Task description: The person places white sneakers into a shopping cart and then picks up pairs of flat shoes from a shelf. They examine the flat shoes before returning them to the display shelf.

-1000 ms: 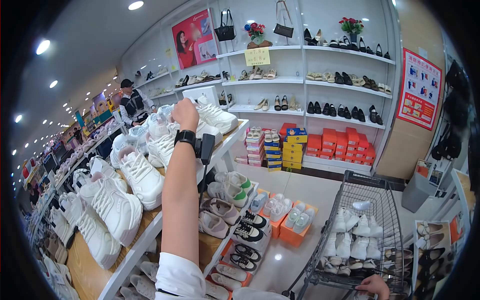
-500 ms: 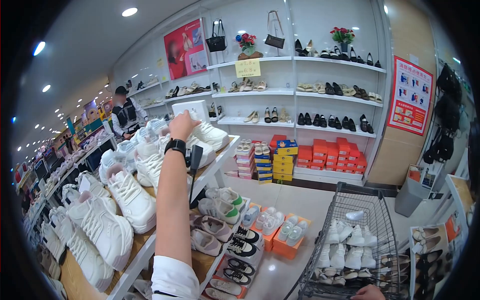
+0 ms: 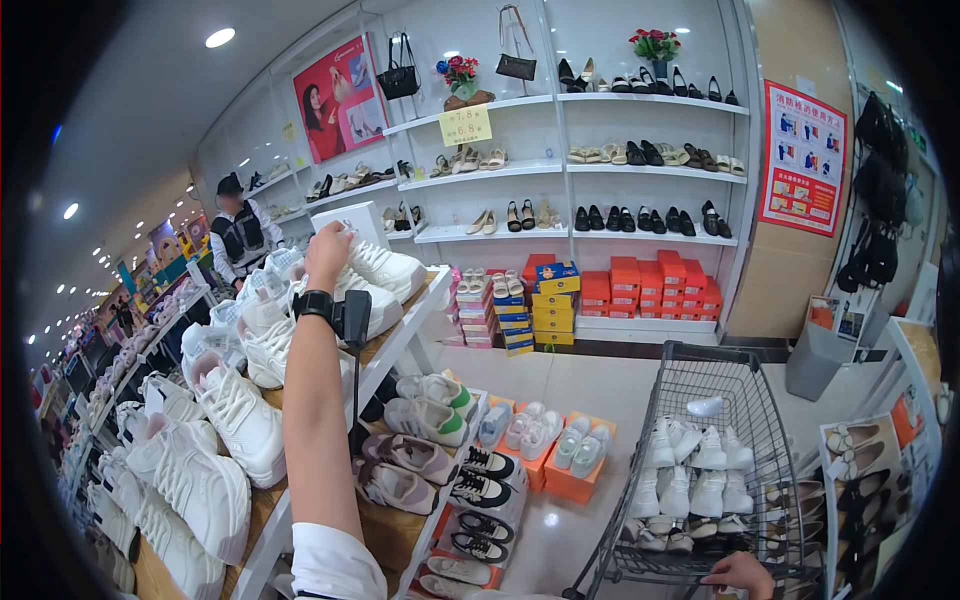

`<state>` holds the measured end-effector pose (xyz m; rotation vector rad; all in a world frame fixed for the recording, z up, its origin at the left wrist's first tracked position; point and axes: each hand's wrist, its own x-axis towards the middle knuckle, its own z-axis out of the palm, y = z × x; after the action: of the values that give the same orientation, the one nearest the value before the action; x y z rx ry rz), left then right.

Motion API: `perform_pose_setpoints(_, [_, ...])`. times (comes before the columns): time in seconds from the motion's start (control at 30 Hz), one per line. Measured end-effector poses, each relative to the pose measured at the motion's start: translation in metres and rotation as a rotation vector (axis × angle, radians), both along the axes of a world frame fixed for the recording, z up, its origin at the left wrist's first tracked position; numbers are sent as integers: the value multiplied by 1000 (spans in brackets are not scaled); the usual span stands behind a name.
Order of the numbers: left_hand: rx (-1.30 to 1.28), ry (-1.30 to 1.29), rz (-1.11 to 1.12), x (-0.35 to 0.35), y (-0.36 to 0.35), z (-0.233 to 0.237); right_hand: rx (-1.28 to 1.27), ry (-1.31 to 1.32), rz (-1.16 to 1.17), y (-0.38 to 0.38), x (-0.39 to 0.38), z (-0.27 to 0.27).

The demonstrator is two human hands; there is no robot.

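Observation:
My left hand (image 3: 328, 256) reaches over a display table of white sneakers (image 3: 240, 418). Its fingers are curled at the back of a white sneaker (image 3: 388, 268) at the table's far end, beside a white box (image 3: 352, 218); the fingertips are partly hidden. A dark watch is on that wrist, with a small black device on a cord beside it. Low on the right, my right hand (image 3: 744, 574) is closed on the near end of a grey shopping cart (image 3: 664, 420). White sneakers (image 3: 690, 490) and other shoes show in and through the cart's wire basket.
Shoe boxes with shoes on top (image 3: 575, 482) stand on the floor between table and cart. Lower shelves hold more sneakers (image 3: 408, 470). Wall shelves (image 3: 655, 172) with shoes run along the back. A person (image 3: 243, 238) stands beyond the table. A grey bin (image 3: 818, 362) is at right.
The view has shifted slightly, so the shelves sit further left and higher. My left hand stays at the same sneaker. More of my right hand shows at the cart.

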<state>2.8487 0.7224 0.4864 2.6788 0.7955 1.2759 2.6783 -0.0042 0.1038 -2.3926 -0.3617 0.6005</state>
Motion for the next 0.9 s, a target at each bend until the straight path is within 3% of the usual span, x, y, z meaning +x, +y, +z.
perform_pose_setpoints(0.07, [-17,-53,23,-3,0,1,11,-18,13,0,4,1])
perform_pose_setpoints(0.13, [-24,-114,39,-8,-5,7,-57,316,-41,-3,13,0])
perform_pose_setpoints(0.23, [-33,-314,-37,-11,-16,21,-88,279,-32,-1,13,0])
perform_pose_setpoints(0.3, [-68,-447,-212,-8,-16,28,-119,296,-12,1,11,5])
perform_pose_setpoints(0.37, [-79,-510,-341,-12,-42,36,27,51,8,2,5,2])
perform_pose_setpoints(0.43, [101,-539,-465,-8,-60,43,67,-1,24,2,3,7])
perform_pose_setpoints(0.5, [26,-423,-507,-16,-90,51,61,-33,12,0,0,4])
perform_pose_setpoints(0.57, [6,-456,-804,-12,-113,53,25,-65,29,0,0,1])
perform_pose_setpoints(0.7, [37,-355,-957,-19,-173,57,53,40,21,4,-2,8])
perform_pose_setpoints(0.9, [-102,-199,-1072,-24,-275,37,19,-128,38,11,-6,-9])
